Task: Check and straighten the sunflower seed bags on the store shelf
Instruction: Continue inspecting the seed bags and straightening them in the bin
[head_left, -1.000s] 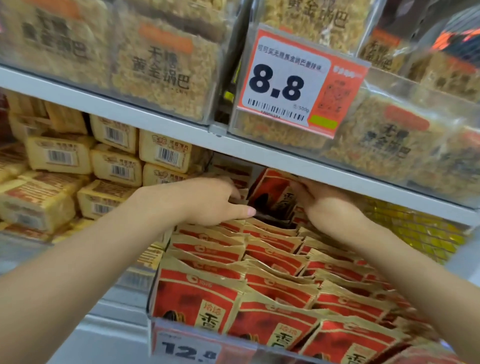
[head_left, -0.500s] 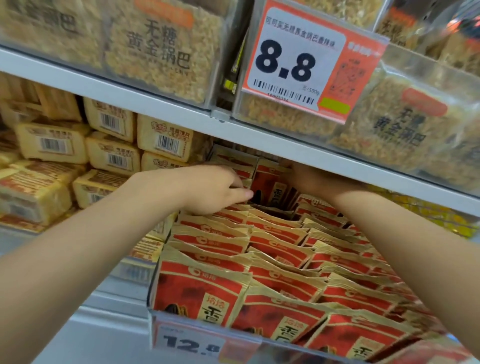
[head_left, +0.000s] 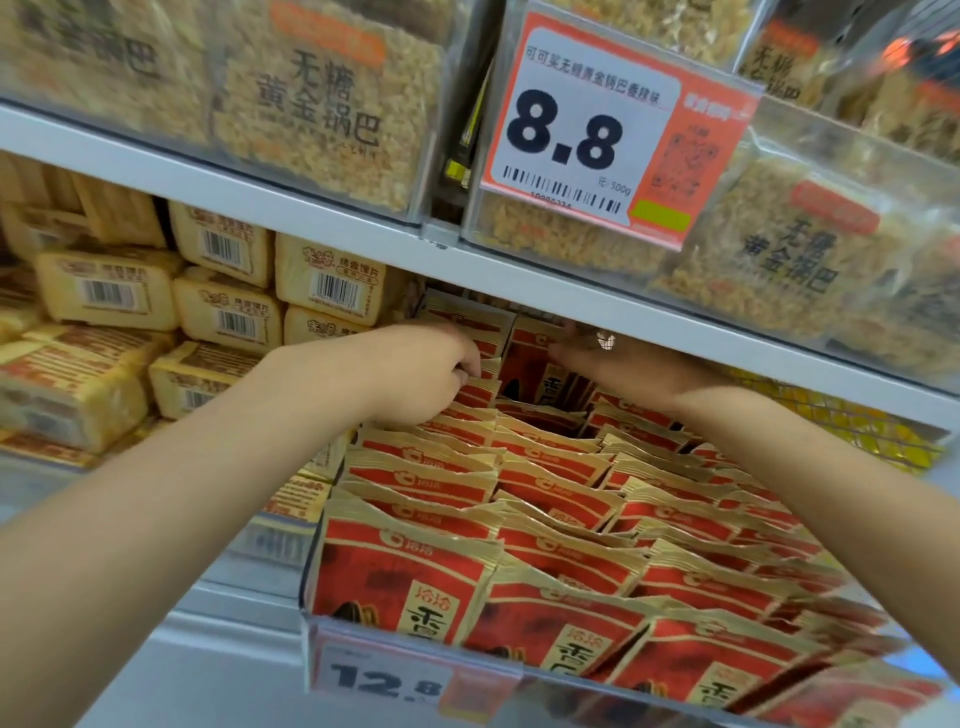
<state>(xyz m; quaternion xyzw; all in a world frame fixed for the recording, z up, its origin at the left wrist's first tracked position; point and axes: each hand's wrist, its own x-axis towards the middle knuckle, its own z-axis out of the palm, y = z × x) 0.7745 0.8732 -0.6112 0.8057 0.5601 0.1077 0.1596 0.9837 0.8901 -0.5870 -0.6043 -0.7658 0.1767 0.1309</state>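
Many flat red-and-tan bags (head_left: 563, 569); left grip (head_left: 431, 374) pinches one, right grip (head_left: 623, 364) unclear.

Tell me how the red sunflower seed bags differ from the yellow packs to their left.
The sunflower seed bags are red and gold; the yellow packs are pale yellow. The sunflower seed bags stand in leaning rows, fronts forward; the yellow packs lie stacked, barcoded ends outward. Both sit on the same shelf level.
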